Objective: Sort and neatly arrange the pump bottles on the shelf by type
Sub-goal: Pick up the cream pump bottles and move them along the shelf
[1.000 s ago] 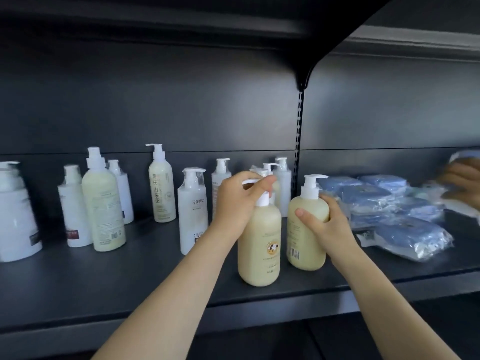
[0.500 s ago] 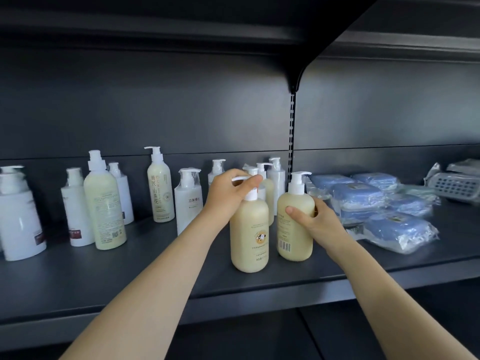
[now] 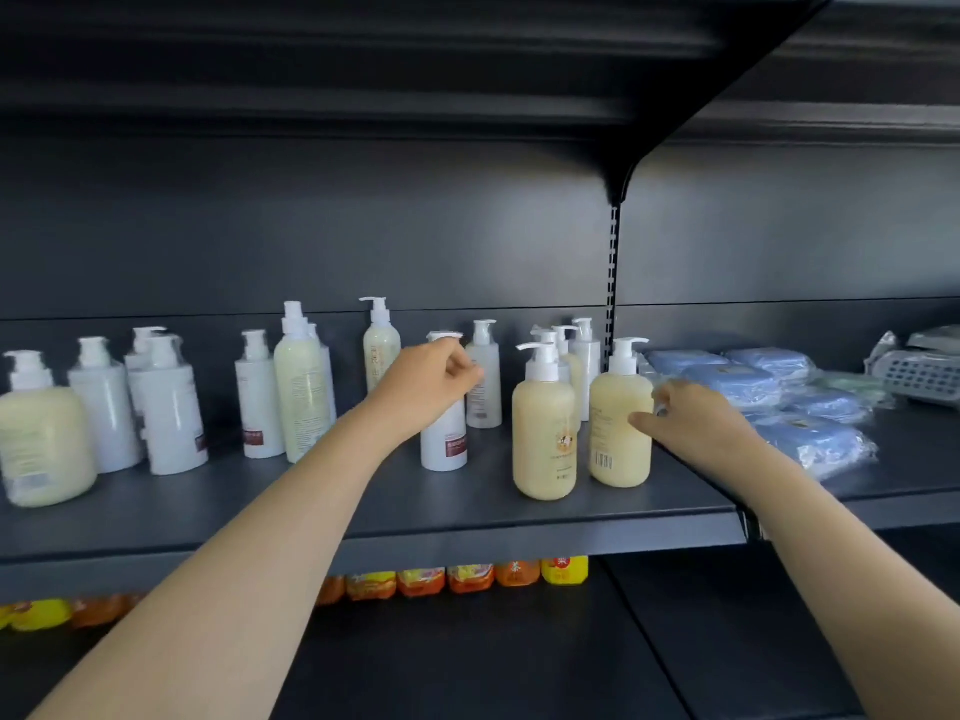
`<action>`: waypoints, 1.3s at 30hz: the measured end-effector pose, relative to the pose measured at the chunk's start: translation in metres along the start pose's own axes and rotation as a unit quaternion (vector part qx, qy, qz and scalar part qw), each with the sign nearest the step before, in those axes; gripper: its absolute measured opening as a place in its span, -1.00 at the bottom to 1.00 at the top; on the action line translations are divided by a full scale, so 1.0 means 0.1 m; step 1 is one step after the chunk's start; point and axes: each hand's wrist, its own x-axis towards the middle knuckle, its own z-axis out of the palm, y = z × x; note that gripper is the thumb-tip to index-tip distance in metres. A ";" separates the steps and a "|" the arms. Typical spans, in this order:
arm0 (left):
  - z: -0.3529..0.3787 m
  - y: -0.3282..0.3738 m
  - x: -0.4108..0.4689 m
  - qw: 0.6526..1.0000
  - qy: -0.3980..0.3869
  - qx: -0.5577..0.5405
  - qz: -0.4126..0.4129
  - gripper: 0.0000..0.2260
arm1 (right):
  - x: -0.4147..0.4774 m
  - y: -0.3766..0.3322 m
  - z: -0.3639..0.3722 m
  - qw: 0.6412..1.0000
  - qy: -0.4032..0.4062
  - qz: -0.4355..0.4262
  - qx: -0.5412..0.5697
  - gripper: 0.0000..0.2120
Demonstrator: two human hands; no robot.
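Two cream pump bottles stand side by side near the shelf's [image 3: 467,517] front edge, the left one [image 3: 544,439] and the right one [image 3: 618,433]. My right hand [image 3: 696,423] holds the right cream bottle at its right side, thumb on its front. My left hand [image 3: 426,387] is curled round the neck of a white pump bottle [image 3: 444,444], just under its pump head. More white bottles [image 3: 171,407] and pale cream bottles [image 3: 304,392] stand mixed along the shelf to the left. A big cream bottle [image 3: 44,444] is at the far left.
Several blue wrapped packs [image 3: 810,439] lie right of the bottles, beyond the upright rail [image 3: 613,283]. A grey plastic basket [image 3: 919,376] sits at the far right. Orange and yellow packets [image 3: 467,576] line the shelf below. Another shelf hangs overhead.
My left hand let go of the left cream bottle's pump and moved left onto the white bottle. The view pulled back and shifted left, so more bottles show.
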 end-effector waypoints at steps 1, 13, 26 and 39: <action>-0.10 -0.05 -0.09 1.000 -0.009 0.029 0.005 -0.83 | -0.08 -0.08 -0.03 0.999 0.000 -0.015 -0.034 -0.58; -1.85 -0.83 -1.45 0.910 -0.133 0.392 0.016 -0.69 | -1.21 -1.74 0.33 0.962 -0.057 -0.127 -0.235 -0.49; -3.66 -1.89 -2.30 0.875 -0.127 0.456 -0.099 -0.69 | -1.65 -3.79 0.98 0.938 -0.070 -0.231 -0.250 -0.53; -4.21 -3.36 -1.81 0.883 -0.078 0.446 -0.128 -0.69 | -0.88 -4.97 1.88 0.955 -0.079 -0.236 -0.163 -0.50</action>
